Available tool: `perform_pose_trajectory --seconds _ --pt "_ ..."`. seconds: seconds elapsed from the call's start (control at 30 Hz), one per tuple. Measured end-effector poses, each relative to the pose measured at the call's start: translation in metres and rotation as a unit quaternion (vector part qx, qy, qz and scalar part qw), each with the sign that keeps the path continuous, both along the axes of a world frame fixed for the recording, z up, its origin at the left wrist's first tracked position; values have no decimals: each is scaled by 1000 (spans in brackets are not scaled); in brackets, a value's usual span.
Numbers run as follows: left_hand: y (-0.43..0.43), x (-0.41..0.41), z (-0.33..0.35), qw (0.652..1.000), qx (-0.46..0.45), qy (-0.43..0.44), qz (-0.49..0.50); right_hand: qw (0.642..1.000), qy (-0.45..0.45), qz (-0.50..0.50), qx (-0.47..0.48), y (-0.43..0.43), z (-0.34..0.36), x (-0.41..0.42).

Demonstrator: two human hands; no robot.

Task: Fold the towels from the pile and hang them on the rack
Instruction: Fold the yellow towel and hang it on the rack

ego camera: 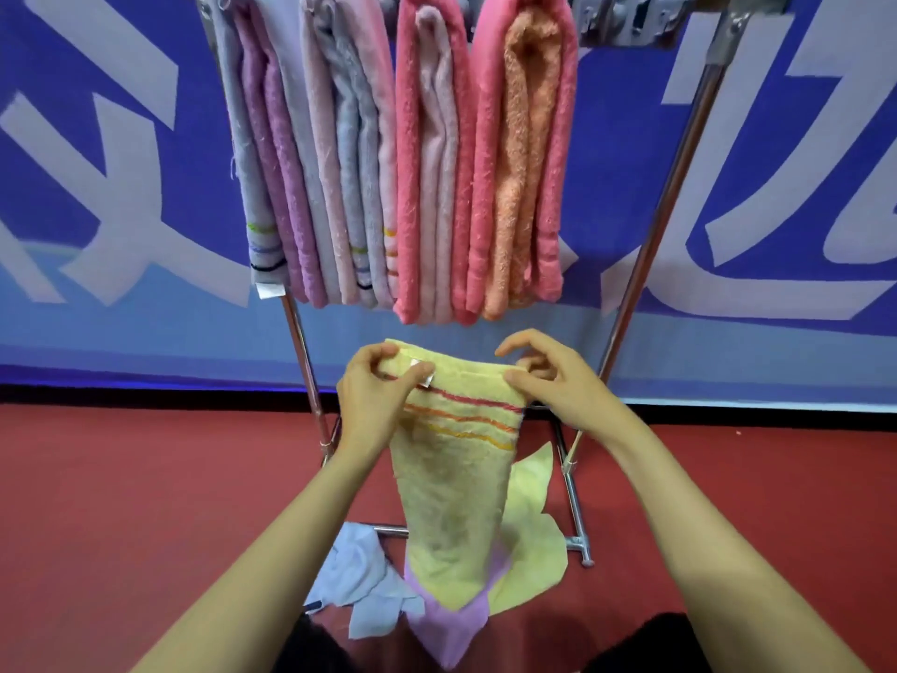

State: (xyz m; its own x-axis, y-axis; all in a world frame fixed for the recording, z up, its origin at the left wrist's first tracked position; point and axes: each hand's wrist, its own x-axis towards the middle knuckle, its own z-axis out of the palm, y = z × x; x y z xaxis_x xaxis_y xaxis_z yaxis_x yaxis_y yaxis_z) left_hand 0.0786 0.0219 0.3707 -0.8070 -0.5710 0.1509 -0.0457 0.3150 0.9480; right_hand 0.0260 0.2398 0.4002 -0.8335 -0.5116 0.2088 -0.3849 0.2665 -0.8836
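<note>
Pinching yellow towel (pixel 456 478) by top corners, left hand (pixel 373 395) and right hand (pixel 558 386), white tag (pixel 423 374) illegible

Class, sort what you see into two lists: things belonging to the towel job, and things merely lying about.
Job: yellow striped towel, left hand, right hand, rack, hung towels, floor pile.
Not the job: blue banner, red floor.

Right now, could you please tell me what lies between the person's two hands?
In the head view, the top edge of the yellow towel spans from the left hand to the right hand, its white label near the left hand.
</note>
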Motion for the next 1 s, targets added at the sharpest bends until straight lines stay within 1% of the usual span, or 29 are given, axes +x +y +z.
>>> perform_pose_trajectory --seconds 0.13,0.27,0.37,0.43,0.5,0.6,0.67,0.73,0.83,0.9,1.0 --pt "5 -12 -37 999 -34 -34 15 999 -28 43 13 -9 -28 -6" --pt "7 -19 -60 996 -62 -59 28 991 -108 72 28 -15 -45 -3" --pt "8 -18 -76 995 -65 -76 23 981 -149 114 44 -13 -59 2" --pt "8 -17 -84 995 -59 -85 11 977 -165 124 55 -13 -69 6" --pt "7 -15 -86 996 -56 -73 -8 985 -118 100 80 -16 -77 8" --pt "7 -15 -86 996 -56 -45 -57 996 -3 42 81 -22 -87 5" --pt "9 -15 -87 994 -45 -47 -91 993 74 6 90 -23 -96 -3" --pt "13 -14 -88 992 -6 -41 -120 984 130 -8 125 -22 -107 -11" --pt "20 -13 -89 986 73 -25 -145 974 150 -23 169 -25 -116 -16" --pt "24 -12 -90 982 111 -24 -151 964 180 -50 188 -29 -120 -16" --pt "29 -12 -91 977 138 -23 -160 959 202 -68 185 -33 -122 -20"
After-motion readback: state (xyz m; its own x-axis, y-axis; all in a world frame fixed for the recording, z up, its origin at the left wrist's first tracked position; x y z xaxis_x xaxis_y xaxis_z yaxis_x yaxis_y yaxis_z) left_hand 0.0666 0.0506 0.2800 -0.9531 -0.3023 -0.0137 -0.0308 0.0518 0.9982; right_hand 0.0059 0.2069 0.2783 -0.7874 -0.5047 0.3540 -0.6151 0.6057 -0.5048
